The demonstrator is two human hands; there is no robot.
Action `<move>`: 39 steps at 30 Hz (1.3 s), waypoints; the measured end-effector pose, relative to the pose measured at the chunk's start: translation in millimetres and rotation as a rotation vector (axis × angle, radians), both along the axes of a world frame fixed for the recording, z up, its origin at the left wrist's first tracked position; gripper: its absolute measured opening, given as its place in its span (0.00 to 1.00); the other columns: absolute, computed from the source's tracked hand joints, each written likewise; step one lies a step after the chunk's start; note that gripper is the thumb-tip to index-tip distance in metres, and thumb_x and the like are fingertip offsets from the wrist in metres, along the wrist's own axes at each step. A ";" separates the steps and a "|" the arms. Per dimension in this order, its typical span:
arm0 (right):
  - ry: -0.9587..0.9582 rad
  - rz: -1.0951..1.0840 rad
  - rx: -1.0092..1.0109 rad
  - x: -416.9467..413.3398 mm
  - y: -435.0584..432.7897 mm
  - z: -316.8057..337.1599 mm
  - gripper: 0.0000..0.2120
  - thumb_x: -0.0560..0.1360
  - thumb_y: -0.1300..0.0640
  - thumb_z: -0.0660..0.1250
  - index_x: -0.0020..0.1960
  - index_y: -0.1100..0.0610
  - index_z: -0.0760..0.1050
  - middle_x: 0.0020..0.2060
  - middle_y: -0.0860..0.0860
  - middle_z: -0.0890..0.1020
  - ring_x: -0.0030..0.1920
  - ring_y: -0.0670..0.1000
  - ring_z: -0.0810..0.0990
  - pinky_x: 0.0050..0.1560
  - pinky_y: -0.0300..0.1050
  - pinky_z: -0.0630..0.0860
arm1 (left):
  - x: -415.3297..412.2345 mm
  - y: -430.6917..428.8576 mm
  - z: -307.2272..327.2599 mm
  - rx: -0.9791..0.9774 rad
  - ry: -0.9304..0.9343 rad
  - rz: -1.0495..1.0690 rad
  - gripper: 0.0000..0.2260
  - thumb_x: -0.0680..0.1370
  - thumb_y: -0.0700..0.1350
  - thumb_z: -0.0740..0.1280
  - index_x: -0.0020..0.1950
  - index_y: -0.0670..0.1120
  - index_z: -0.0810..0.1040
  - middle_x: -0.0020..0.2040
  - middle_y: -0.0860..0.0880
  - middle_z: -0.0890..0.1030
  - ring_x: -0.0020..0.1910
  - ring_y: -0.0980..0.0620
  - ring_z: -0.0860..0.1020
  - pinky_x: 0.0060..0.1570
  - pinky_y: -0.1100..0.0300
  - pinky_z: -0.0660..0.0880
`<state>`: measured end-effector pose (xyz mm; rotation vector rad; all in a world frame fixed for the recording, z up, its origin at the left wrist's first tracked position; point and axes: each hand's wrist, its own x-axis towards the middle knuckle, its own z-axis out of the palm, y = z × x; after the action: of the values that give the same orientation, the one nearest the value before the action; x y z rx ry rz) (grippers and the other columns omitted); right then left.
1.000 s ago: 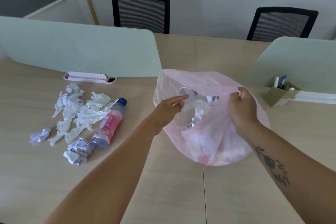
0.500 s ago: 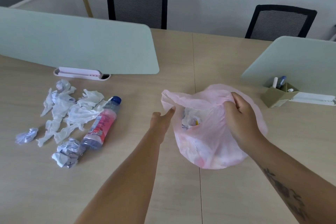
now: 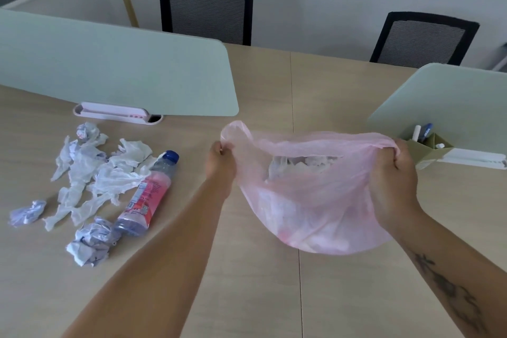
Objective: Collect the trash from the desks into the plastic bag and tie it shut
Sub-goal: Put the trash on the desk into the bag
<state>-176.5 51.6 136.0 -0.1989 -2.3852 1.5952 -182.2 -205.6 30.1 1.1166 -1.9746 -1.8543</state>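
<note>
A thin pink plastic bag (image 3: pixel 315 200) rests on the wooden desk (image 3: pixel 247 282), its mouth stretched wide with white trash visible inside. My left hand (image 3: pixel 220 164) pinches the bag's left rim. My right hand (image 3: pixel 395 184) grips the right rim. To the left lies a plastic bottle (image 3: pixel 148 195) with a blue cap and pink label, beside several white tissues (image 3: pixel 93 173) and crumpled paper balls (image 3: pixel 87 244).
Two pale green divider screens (image 3: pixel 109 74) stand on the desk, with a pink tray (image 3: pixel 115 112) at the left one's foot. A cardboard pen holder (image 3: pixel 428 145) sits at the right. Two black chairs (image 3: pixel 205 8) stand behind the desk.
My left hand has taken hold of the bag's left rim. Both hands have pulled apart, stretching the mouth wide. The right hand moved to the right.
</note>
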 end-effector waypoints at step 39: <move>-0.025 0.190 0.162 -25.6 -118.9 -40.0 0.15 0.82 0.55 0.52 0.38 0.57 0.65 0.37 0.54 0.73 0.41 0.55 0.71 0.43 0.45 0.64 | 178.2 -179.4 -38.1 -0.746 -0.345 -0.066 0.31 0.65 0.60 0.72 0.64 0.56 0.68 0.49 0.51 0.77 0.44 0.47 0.79 0.43 0.52 0.79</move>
<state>-202.1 -67.2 96.0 0.0408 -2.6053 1.4729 -4.0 -385.0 -8.0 1.1610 -2.5750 -0.8077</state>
